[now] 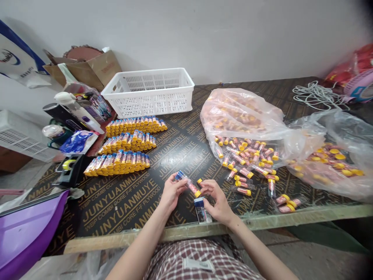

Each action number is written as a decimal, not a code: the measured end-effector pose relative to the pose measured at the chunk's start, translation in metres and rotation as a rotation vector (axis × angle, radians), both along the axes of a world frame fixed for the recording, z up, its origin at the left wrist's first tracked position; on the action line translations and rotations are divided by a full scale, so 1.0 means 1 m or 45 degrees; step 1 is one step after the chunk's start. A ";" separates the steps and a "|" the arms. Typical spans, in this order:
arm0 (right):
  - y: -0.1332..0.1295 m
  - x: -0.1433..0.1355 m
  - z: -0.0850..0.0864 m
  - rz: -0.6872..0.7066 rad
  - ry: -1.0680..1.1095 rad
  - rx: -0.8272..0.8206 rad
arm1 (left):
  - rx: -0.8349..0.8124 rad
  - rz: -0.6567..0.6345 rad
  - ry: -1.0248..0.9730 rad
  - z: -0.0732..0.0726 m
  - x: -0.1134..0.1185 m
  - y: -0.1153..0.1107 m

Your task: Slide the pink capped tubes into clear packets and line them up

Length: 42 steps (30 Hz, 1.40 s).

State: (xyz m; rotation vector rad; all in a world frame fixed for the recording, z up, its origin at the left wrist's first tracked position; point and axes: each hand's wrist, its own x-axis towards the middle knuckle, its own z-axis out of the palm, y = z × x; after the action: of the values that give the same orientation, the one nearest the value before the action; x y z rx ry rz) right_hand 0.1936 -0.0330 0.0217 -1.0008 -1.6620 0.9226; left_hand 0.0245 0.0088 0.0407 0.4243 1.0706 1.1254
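Note:
Near the table's front edge, my left hand [172, 191] pinches a clear tube [190, 186] with a yellow end and a blue piece at its far end. My right hand [216, 200] is closed around a small yellow-capped piece [199, 181], its fingertips beside the tube's yellow end. Below its thumb lies a dark blue and white packet [201, 210]. Rows of stacked blue-and-yellow tubes [119, 161] lie at the left. Loose pink tubes with yellow caps [244, 155] spill from a clear plastic bag [239, 111] on the right.
A white basket [151, 97] stands at the back. Bottles [72, 111], a cardboard box [101, 68], a tape dispenser [68, 171] and a purple dustpan [32, 233] are at the left. A second bag [346, 136] and coiled cord [319, 95] are at the right.

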 end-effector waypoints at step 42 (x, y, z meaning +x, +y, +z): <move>0.006 0.001 0.017 0.228 -0.012 0.006 | 0.064 -0.577 0.013 0.023 0.005 -0.021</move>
State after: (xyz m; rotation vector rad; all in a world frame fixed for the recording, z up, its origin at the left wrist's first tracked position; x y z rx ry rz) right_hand 0.1946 -0.0268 0.0390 -0.8640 -1.7824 1.0320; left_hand 0.0299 -0.0117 0.0640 0.6753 0.8968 0.7474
